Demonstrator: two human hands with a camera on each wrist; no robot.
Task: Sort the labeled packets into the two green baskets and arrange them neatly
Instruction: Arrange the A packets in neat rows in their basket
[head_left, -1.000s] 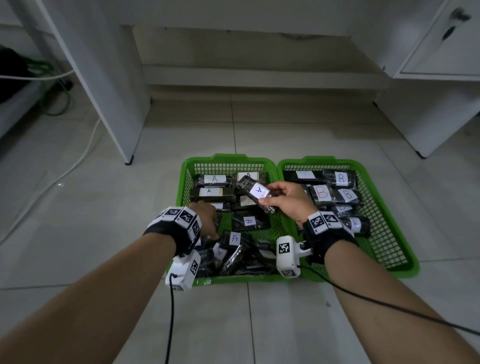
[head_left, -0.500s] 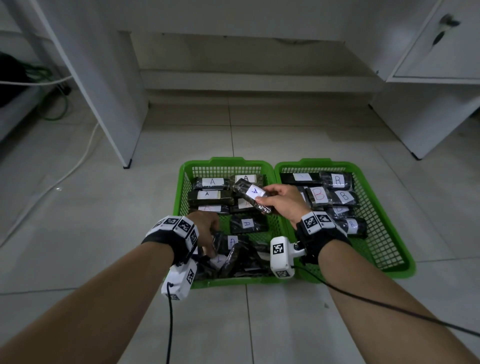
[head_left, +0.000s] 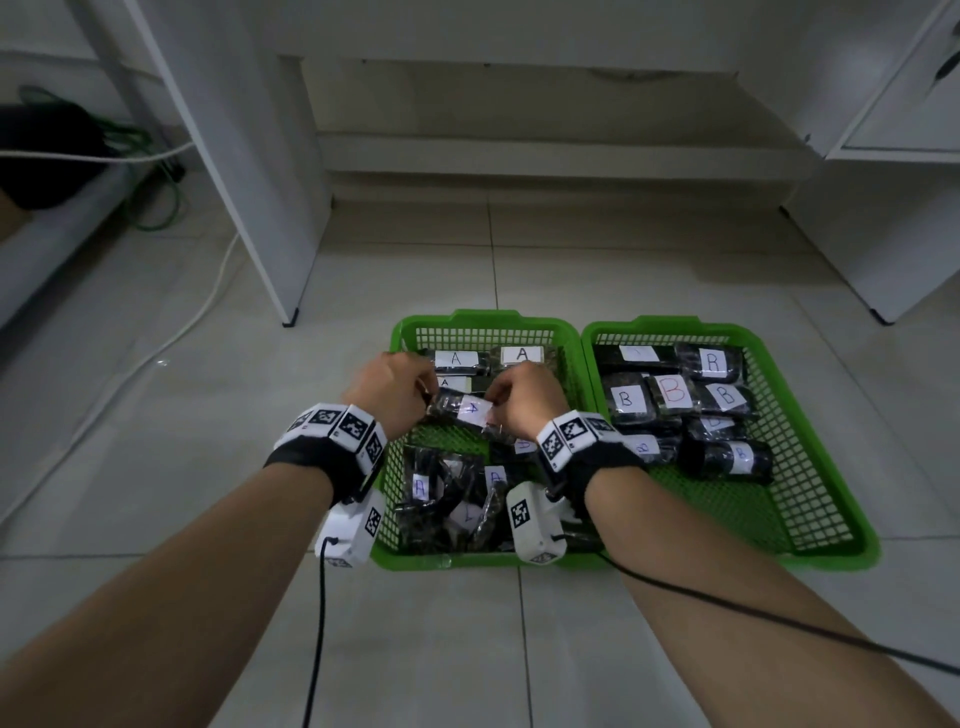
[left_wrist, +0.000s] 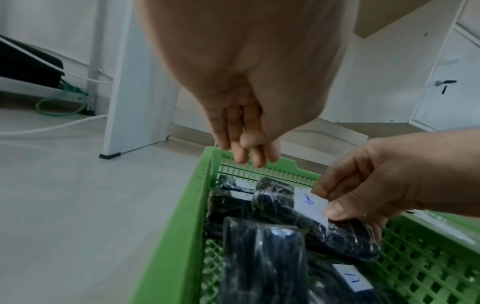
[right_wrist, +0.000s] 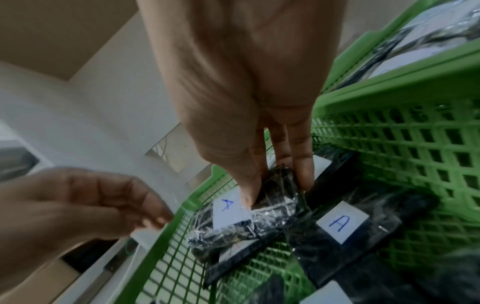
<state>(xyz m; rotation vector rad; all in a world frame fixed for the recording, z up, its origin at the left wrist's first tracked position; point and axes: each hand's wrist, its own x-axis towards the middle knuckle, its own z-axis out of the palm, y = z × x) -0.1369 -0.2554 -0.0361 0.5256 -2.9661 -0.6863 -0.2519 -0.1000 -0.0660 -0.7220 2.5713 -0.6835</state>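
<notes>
Two hands work over the left green basket (head_left: 483, 318). Our right hand (head_left: 527, 397) pinches one end of a dark packet labeled A (head_left: 465, 410), thumb on the white label and fingers curled under the wrapped end; the wrist views show that grip plainly. Our left hand (head_left: 389, 392) is at the packet's other end, fingers loosely bent. In the left wrist view its fingertips (left_wrist: 255, 159) hang apart from the packet, holding nothing. The packet sits just above the other A packets lying in the far half of the left basket, tilted slightly. More A packets (head_left: 452, 499) lie jumbled in the near half of that basket. The right green basket (head_left: 831, 558) stands touching it side by side and holds packets marked B (head_left: 675, 392) in rows at its far end. Both baskets rest on the pale tiled floor (head_left: 156, 493), with a white furniture leg (head_left: 260, 208) and a white cable (head_left: 171, 332) off to the left.
</notes>
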